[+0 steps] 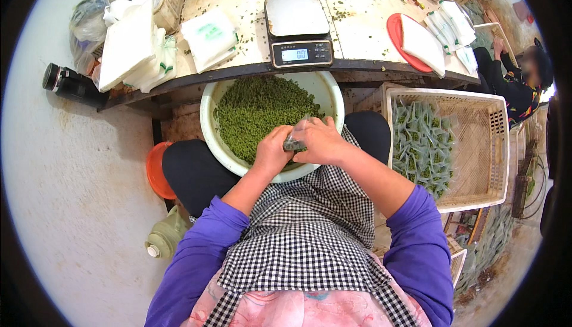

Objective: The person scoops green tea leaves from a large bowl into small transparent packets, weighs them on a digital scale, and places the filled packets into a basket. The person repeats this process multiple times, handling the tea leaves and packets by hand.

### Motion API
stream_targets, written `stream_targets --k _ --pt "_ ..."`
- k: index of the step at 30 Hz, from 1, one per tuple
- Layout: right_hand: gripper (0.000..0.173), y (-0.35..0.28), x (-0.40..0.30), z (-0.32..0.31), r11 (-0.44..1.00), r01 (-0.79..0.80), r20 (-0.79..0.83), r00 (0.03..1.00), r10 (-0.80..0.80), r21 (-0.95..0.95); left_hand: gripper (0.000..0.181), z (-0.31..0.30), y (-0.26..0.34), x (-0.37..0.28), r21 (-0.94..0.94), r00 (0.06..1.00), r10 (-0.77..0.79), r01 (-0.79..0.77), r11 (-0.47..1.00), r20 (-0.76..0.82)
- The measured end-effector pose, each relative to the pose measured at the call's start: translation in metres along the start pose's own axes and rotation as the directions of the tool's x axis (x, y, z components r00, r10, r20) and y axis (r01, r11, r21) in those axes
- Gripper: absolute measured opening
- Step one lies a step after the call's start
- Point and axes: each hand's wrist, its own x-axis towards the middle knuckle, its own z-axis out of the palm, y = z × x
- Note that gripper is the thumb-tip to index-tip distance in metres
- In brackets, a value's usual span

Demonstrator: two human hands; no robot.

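Note:
A large pale plastic basin (206,123) between my knees holds a heap of small green leafy buds (263,108). Over its near right part, both hands are on a clear plastic bag (296,136) with some dark green matter in its lower end. My left hand (273,147) grips the bag's left side. My right hand (322,139) is on its right side, thumb and fingers around the film; part of the bag is hidden under them. Beyond the basin, a digital scale (301,54) stands on the table's edge, its white pan (297,14) bare and its display lit at zero.
At right, a plastic crate (482,206) holds rows of filled bags (420,148). Stacks of flat bags (210,36) and a red plate (395,36) lie on the table (362,23). A black flask (73,85) and green jug (167,235) are at left. A person (514,77) sits far right.

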Motion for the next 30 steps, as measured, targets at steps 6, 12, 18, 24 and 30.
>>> stream_targets --k 6,12,18,24,30 --pt "0.041 0.028 -0.028 -0.037 0.976 0.084 -0.287 0.958 -0.023 0.203 0.047 -0.017 0.001 0.010 -0.303 0.947 -0.242 0.298 0.905 0.209" --pt "0.018 0.025 -0.035 -0.025 0.990 0.141 -0.178 0.975 -0.134 0.028 0.050 -0.015 0.043 0.021 -0.210 0.933 -0.142 0.219 0.953 0.330" --pt "0.022 0.056 -0.050 -0.024 0.962 0.161 -0.273 0.957 -0.097 0.222 0.044 -0.006 0.041 0.033 -0.094 0.922 -0.184 0.228 0.969 0.341" --pt "0.016 0.113 -0.082 -0.004 0.894 0.166 -0.440 0.897 0.038 0.417 0.048 0.016 0.091 0.050 -0.394 0.873 -0.156 0.360 0.845 0.463" --pt "0.009 0.252 -0.171 -0.047 0.821 -0.564 -0.773 0.482 0.413 0.087 0.010 0.008 0.027 0.064 -0.211 0.907 -0.281 0.356 0.911 0.314"
